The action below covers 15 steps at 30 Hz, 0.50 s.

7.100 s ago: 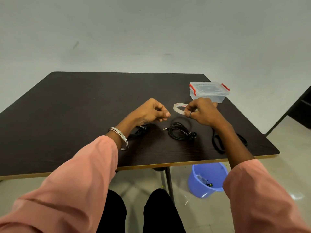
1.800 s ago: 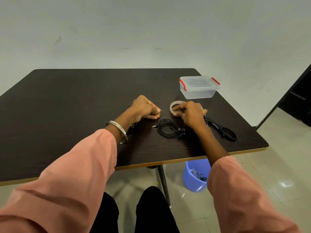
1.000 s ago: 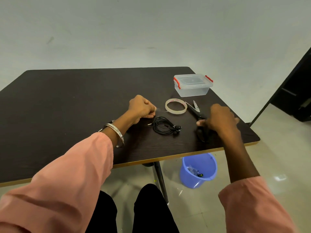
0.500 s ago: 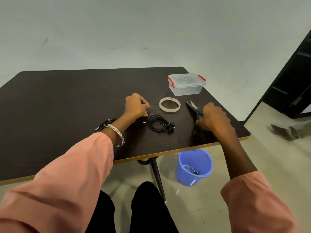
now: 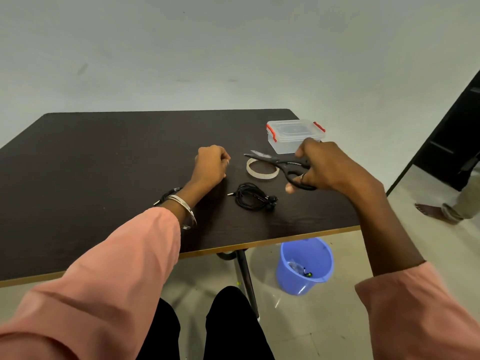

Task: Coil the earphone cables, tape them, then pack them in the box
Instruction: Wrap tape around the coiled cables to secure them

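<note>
My right hand (image 5: 323, 165) grips scissors (image 5: 279, 165) over the tape roll (image 5: 262, 172); left hand (image 5: 211, 165) fisted, maybe pinching tape (unclear). Coiled earphones (image 5: 253, 197) on table (image 5: 104, 165); box (image 5: 294, 136) closed behind.

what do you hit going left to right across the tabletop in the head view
second earphone coil by the left wrist → left hand, closed in a fist → coiled black earphones → tape roll → scissors in the right hand. The clear box sits farther back, overlapping these last ones.
</note>
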Motion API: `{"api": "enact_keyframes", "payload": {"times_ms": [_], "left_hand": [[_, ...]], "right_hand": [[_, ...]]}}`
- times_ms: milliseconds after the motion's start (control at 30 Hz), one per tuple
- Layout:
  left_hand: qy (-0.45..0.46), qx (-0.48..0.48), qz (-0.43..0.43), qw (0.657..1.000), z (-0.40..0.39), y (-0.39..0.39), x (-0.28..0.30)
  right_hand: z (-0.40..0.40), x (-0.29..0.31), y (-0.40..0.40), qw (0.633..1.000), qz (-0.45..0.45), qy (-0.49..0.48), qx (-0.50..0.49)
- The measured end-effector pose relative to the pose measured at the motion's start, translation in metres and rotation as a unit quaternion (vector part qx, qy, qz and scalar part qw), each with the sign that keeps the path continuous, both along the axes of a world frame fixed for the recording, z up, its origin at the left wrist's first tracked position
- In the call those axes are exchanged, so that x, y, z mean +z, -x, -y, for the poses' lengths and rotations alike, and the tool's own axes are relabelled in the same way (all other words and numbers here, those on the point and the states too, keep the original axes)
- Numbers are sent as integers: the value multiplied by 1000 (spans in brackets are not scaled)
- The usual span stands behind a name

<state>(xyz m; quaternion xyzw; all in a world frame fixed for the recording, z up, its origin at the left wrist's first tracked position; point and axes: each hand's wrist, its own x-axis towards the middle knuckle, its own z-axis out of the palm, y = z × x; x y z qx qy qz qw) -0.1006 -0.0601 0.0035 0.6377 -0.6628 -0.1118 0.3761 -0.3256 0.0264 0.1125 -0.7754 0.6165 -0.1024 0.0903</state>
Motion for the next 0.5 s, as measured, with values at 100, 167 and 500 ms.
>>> {"api": "enact_keyframes", "payload": {"times_ms": [100,167,500], "left_hand": [[17,-2,27,999,1,-3,0],[30,-4,44,999,1,-4,1],[53,-28,102,993,0,-10,2]], "right_hand": [[0,0,-10,998,-37,-6,44],[1,1,-13,995,-89,9,54],[15,-3,-33,965,-234,77,86]]}}
